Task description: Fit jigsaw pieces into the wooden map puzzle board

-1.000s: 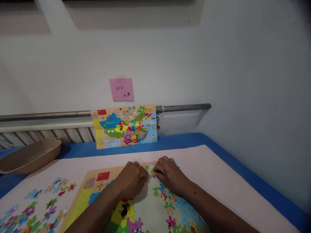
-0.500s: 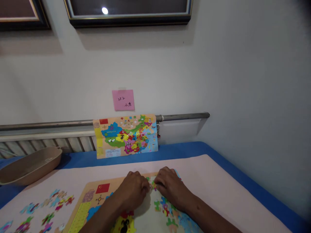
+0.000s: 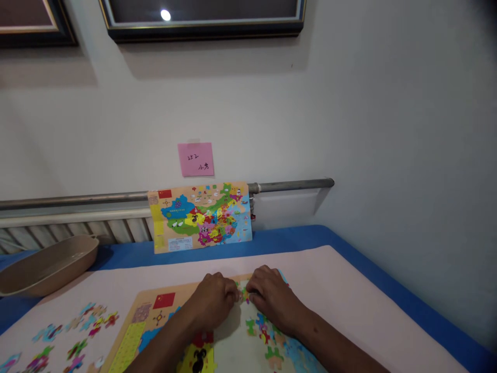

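Note:
A partly filled jigsaw puzzle board (image 3: 130, 339) with a map picture lies in front of me. My left hand (image 3: 218, 300) is closed above its upper middle, fingers curled and fingertips pinched at a small puzzle piece (image 3: 245, 295). From the other side my right hand (image 3: 274, 298) bends its fingers down onto the same spot, thumb and fingertips at the multicoloured pieces there. My fingers partly cover that spot. Below my right hand, joined pieces (image 3: 264, 331) and a green-topped piece (image 3: 274, 357) lie on the board's pale bare part. My left forearm hides some of the map.
Loose puzzle pieces (image 3: 77, 347) are scattered on the pink mat (image 3: 373, 311) at the left. Behind them stands a beige oval tray (image 3: 50, 264). A printed map sheet (image 3: 202, 217) leans against the pipe (image 3: 295, 185) along the wall. Blue table covering (image 3: 295, 235) borders the mat.
Almost nothing differs. Both hands keep their place at the top of the board with only slight finger motion, and the view has shifted very slightly.

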The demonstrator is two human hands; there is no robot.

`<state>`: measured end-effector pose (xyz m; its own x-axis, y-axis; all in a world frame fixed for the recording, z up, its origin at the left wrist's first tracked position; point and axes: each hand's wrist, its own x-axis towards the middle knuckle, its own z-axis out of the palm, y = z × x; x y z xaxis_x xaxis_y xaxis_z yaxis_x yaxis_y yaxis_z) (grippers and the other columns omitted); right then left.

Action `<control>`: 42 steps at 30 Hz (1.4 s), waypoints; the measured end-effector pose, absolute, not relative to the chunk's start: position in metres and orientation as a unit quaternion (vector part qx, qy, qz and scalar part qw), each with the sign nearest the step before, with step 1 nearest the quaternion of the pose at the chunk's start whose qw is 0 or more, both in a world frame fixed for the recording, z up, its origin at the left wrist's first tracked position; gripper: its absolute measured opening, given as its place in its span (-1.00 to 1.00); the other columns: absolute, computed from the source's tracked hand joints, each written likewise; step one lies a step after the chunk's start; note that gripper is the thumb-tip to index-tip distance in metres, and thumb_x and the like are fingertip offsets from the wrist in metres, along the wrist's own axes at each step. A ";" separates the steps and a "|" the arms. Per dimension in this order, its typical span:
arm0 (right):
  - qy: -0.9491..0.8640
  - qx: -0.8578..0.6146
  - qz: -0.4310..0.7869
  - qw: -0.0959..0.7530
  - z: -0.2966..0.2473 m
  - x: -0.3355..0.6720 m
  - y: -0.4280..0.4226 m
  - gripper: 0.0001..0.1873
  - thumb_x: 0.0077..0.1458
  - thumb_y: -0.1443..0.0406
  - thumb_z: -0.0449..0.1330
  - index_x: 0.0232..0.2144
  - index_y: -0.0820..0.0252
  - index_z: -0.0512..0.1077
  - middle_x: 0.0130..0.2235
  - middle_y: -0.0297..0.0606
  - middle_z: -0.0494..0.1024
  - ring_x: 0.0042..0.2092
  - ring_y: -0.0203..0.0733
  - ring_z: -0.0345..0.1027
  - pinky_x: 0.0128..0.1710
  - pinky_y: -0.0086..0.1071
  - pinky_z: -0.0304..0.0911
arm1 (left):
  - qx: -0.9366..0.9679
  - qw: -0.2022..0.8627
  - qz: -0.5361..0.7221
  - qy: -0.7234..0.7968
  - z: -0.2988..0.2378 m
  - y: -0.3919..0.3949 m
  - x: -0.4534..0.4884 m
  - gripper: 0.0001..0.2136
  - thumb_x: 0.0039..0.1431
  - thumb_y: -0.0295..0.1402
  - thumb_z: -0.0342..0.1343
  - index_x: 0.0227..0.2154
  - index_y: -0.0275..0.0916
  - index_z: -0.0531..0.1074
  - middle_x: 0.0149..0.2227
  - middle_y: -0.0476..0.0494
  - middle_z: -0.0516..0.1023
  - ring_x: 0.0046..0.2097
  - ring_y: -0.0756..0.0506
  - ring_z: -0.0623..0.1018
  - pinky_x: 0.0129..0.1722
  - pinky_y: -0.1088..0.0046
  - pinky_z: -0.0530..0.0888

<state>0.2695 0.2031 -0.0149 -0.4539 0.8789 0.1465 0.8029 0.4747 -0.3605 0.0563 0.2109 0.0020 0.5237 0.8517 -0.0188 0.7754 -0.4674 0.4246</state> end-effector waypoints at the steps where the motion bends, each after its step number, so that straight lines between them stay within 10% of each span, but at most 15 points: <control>1: -0.845 -0.498 0.119 0.155 -0.014 0.269 0.203 -0.88 0.23 0.47 0.29 -0.30 0.17 0.52 -0.19 -0.29 0.52 -0.01 -0.08 0.31 -0.04 -0.24 0.05 | 0.849 0.199 0.101 0.478 0.001 0.212 0.055 -0.76 0.21 -0.56 0.03 -0.36 -0.14 0.56 -0.21 0.00 0.66 -0.07 -0.16 0.57 -0.06 0.33 0.39; 42: -0.858 -0.471 0.115 0.172 -0.017 0.275 0.203 -0.91 0.23 0.44 0.31 -0.23 0.18 0.52 -0.15 -0.24 0.50 -0.01 -0.04 0.28 -0.02 -0.20 0.03 | 0.887 0.128 0.057 0.440 0.005 0.202 0.050 -0.80 0.25 -0.55 0.02 -0.41 -0.17 0.47 -0.28 -0.07 0.62 -0.08 -0.25 0.50 -0.06 0.13 0.27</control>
<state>0.2746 0.2033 -0.0169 -0.4973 0.8474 0.1864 0.7680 0.5298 -0.3598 0.0505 0.2023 0.0054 0.6060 0.7954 -0.0114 0.7664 -0.5799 0.2763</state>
